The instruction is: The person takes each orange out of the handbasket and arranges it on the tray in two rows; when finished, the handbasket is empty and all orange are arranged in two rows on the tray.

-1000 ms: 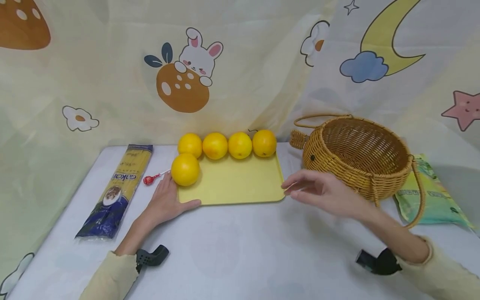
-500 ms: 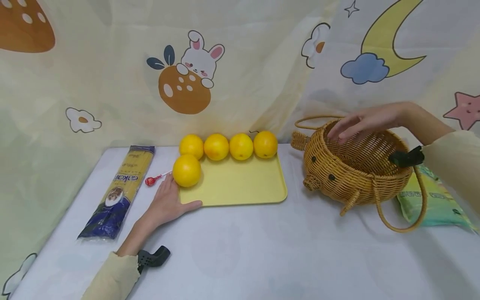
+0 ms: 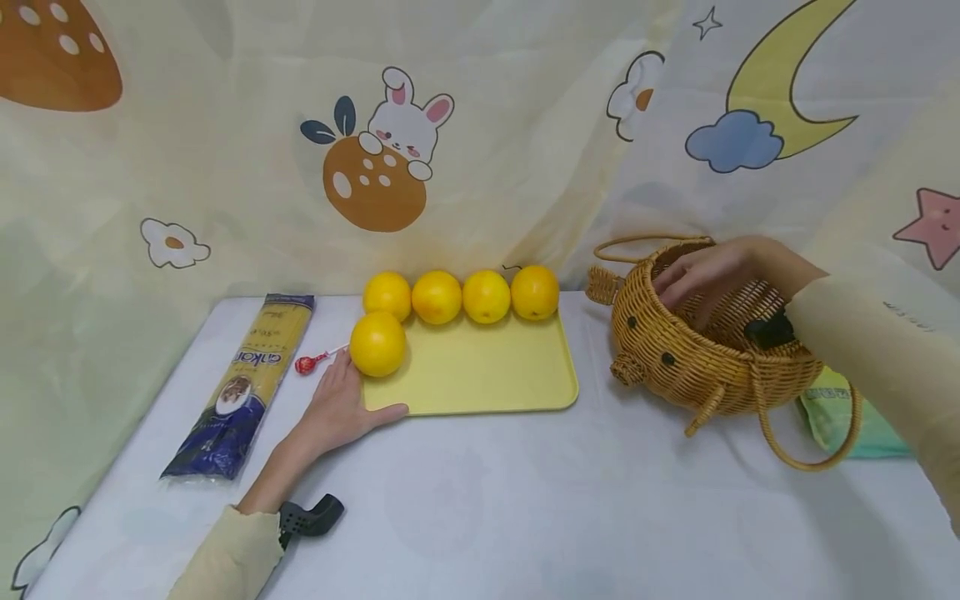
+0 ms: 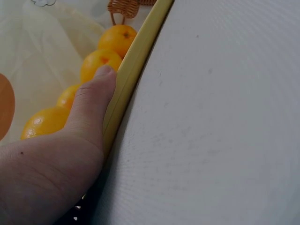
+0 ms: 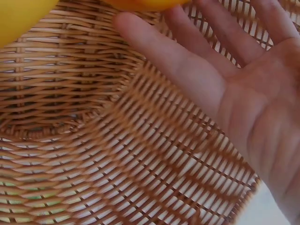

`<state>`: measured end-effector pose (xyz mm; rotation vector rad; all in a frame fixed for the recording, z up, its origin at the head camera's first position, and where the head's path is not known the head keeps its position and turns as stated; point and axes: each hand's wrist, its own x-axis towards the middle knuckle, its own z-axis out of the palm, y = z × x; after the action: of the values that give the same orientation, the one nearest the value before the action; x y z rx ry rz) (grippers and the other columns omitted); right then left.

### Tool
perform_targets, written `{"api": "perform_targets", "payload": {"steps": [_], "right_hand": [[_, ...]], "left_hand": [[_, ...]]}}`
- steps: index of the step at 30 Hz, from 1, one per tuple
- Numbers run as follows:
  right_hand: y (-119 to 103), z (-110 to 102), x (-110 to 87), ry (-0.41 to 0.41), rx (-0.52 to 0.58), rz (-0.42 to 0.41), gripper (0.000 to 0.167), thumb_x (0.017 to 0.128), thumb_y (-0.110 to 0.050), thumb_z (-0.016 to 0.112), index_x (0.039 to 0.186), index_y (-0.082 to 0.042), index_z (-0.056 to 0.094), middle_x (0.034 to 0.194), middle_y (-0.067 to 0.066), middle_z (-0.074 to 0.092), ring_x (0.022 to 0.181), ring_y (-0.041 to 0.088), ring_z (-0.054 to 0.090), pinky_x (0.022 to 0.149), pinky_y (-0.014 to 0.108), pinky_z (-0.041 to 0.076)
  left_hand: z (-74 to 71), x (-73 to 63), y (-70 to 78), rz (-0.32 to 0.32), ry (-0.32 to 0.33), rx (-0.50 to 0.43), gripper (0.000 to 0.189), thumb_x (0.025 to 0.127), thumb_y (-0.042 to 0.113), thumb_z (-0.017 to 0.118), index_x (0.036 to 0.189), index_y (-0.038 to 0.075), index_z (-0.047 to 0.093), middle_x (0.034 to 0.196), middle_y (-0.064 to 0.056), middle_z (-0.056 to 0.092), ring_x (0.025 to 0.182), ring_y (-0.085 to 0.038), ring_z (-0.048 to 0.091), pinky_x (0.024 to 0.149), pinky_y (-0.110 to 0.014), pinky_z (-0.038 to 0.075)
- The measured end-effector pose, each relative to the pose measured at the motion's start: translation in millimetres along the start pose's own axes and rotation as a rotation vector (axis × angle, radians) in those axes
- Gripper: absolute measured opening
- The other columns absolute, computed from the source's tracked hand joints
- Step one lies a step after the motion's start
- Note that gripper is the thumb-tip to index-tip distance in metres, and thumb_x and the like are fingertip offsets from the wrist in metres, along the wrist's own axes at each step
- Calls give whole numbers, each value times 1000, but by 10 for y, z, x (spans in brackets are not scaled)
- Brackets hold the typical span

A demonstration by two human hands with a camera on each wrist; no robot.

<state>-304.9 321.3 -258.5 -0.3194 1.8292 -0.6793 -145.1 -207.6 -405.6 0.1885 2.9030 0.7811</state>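
Observation:
My left hand [image 3: 335, 406] rests at the left front corner of the yellow tray [image 3: 480, 375], fingers along its left side and thumb on the front edge. Several oranges lie on the tray: a row at the back, plus one orange [image 3: 378, 344] at the left beside my fingertips. My right hand [image 3: 712, 273] reaches inside the wicker basket [image 3: 675, 367], its fingers partly hidden by the rim in the head view. In the right wrist view its fingers are spread and extended, close to an orange [image 5: 145, 3] at the top edge. A second yellow fruit [image 5: 23, 18] lies in the basket.
A pack of spaghetti [image 3: 243, 383] and a red lollipop [image 3: 306, 364] lie left of the tray. A green bag [image 3: 855, 421] sits behind the basket's right side, partly covered by the sleeve. A printed cloth [image 3: 525, 150] hangs behind the table.
My right hand has moved from beside the tray's right front corner, over the basket, then down into it. My left hand and the tray's oranges stay in place.

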Motion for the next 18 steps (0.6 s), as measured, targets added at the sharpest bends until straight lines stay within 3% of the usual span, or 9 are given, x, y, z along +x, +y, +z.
{"api": "perform_targets", "payload": {"steps": [8, 18], "right_hand": [[91, 84, 175, -31, 132, 72, 62, 101, -23, 50, 152, -2, 22, 146, 12, 45, 126, 23, 54, 100, 49, 51], [117, 112, 255, -39, 86, 86, 78, 97, -24, 57, 153, 1, 8, 155, 24, 23, 125, 25, 52, 97, 48, 53]], "left_hand": [[16, 11, -8, 2, 1, 8, 124, 74, 68, 69, 154, 0, 3, 161, -26, 5, 148, -44, 9, 121, -60, 7], [12, 3, 2, -10, -4, 9, 124, 74, 69, 68, 154, 0, 3, 161, -26, 4, 148, -43, 8, 121, -60, 6]]}}
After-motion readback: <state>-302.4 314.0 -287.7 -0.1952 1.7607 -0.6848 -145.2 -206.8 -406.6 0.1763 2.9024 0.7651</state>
